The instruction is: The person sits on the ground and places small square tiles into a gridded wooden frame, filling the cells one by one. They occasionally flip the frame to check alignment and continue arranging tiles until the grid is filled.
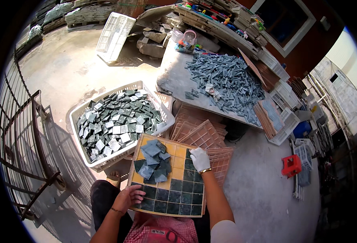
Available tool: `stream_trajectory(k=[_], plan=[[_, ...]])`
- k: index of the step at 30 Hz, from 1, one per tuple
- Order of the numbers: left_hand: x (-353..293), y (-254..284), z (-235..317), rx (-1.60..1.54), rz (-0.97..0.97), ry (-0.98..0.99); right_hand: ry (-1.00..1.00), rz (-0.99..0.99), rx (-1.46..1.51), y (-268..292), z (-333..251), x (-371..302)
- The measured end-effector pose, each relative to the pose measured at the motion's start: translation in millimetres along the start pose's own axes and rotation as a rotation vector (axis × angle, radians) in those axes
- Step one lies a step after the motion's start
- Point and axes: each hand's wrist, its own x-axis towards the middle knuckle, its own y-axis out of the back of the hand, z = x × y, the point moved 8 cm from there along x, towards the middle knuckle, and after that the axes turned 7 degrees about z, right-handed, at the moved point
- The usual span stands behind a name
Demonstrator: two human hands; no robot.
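Note:
A square tray with a yellow gridded base rests over my lap. Dark green square stone tiles fill its near rows and right column. A loose heap of grey-green tiles lies on its upper left part, over bare yellow cells. At the tray's near left edge my bare left hand lies with its fingers apart, touching the edge tiles. My right hand, in a white glove, has its fingers bent together on a dark tile at the top of the right column.
A white plastic crate full of square tiles stands beyond the tray to the left. Brown gridded trays are stacked behind it. A stone table bears a heap of narrow stone strips. A metal rack stands left, a red stool right.

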Motion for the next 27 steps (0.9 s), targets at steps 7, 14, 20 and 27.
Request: stream_trajectory(k=[7,14,20,27], plan=[[-4,-10,8,-0.082,-0.069,-0.020,0.009,-0.047,0.087,20,-44,-9],[-9,4,9,-0.112,-0.047,-0.040,-0.124,-0.189,-0.001,18,-152,-47],[-6,2,11,-0.037,-0.059,-0.081,-0.238,-0.133,0.086,8,-151,-56],[-18,-16,-4,-0.085,-0.240,0.032,-0.037,-0.158,0.474,54,-238,-82]])
